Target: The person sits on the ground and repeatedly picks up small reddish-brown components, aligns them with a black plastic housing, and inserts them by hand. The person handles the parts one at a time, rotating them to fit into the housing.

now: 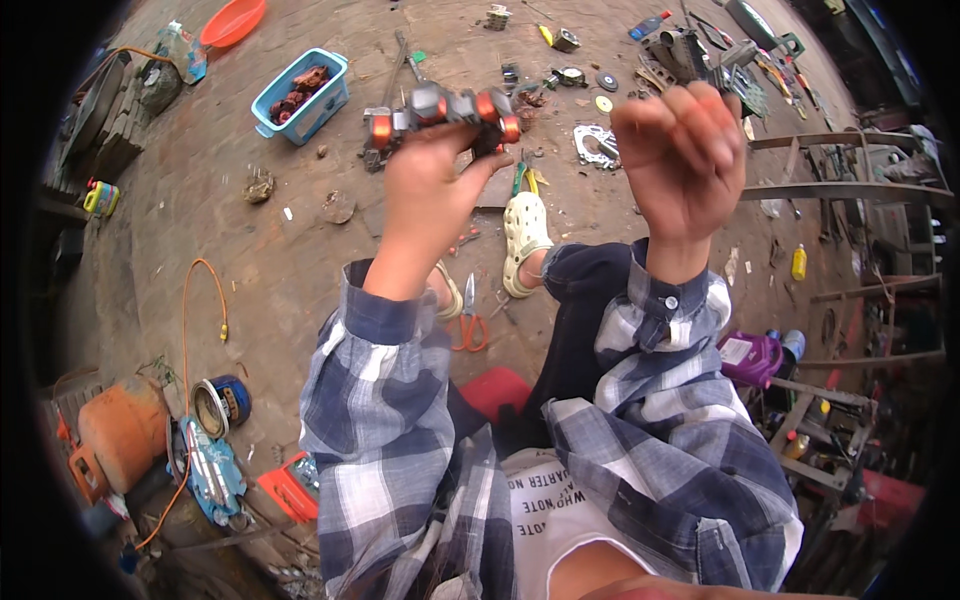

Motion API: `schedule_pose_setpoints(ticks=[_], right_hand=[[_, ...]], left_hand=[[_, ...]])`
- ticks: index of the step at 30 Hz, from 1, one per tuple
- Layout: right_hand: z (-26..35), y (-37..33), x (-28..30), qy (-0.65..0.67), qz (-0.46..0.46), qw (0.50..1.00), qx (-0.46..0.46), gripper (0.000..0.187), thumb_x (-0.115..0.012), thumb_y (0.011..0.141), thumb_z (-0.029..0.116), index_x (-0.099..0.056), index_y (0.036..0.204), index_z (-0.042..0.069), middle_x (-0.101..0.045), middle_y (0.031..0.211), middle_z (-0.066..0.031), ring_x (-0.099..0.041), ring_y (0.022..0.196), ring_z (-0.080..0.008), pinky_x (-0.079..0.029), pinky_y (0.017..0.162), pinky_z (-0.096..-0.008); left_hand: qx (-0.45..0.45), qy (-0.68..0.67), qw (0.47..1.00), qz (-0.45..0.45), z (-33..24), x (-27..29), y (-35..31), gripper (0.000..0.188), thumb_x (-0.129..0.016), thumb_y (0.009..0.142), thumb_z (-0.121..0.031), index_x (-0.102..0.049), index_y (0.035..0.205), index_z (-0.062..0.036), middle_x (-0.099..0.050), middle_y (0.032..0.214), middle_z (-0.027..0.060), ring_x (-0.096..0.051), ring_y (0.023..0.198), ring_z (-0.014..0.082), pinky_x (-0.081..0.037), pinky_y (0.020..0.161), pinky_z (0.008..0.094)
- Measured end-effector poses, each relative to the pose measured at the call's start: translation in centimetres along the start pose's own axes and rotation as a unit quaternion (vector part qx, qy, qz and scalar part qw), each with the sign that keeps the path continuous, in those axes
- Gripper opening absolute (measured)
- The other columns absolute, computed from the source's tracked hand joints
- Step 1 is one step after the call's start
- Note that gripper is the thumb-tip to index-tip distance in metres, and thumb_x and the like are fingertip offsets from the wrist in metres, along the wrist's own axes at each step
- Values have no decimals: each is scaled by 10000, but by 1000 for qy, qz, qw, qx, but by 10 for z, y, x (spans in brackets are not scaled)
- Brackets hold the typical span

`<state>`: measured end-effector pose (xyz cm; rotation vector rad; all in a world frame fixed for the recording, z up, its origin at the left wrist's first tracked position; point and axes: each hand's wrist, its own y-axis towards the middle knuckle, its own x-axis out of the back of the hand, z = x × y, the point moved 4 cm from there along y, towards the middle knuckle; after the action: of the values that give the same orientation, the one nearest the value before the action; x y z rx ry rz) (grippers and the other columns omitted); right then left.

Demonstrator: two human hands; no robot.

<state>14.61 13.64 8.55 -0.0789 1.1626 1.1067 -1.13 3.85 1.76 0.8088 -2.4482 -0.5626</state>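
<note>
My left hand (425, 190) is closed around a dark grey mechanical part with shiny orange-red round ends (432, 104), lifted above the ground in front of me. The exact kind of this part is not clear. To its right, my right hand (685, 165) is raised with the palm showing and the fingers loosely bent; they are blurred, and I see nothing in them. Below the hands, a green-and-yellow handled tool (525, 182) lies by my pale clog (525, 240). Orange-handled scissors (470, 325) rest on the ground between my feet.
A blue basket (262, 122) of reddish-brown pieces stands ahead on the left. Metal parts and a flat silver gasket-like plate (597, 146) lie scattered ahead. Metal frames (850, 190) line the right side. An orange gas cylinder (125, 430) and an open tin (222, 404) stand at lower left.
</note>
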Motion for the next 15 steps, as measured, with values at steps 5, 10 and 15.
schedule_pose_setpoints(ticks=[5,10,15], right_hand=[[-2,-16,-26,-284,209,935,-45,432,-445,971,265,-452,546,190,-534,511,72,-415,443,-48,-364,640,-256],[18,-18,-17,-173,187,966,-31,365,-567,901,214,-459,553,188,-569,529,71,-441,459,-56,-398,675,-256],[47,2,6,117,5,990,74,250,-562,856,76,-504,635,178,-537,596,87,-434,580,-21,-364,813,-255]], left_hand=[[228,-396,889,15,17,-2,-1,248,-751,745,-62,-670,965,21,-682,872,92,-666,758,159,-516,714,238],[241,-610,749,88,11,7,0,444,-689,824,-109,-530,1212,37,-562,1219,141,-641,952,168,-529,809,252],[197,-489,803,277,0,22,-5,424,-730,716,-26,-590,1111,39,-569,1220,137,-627,967,196,-510,859,321]])
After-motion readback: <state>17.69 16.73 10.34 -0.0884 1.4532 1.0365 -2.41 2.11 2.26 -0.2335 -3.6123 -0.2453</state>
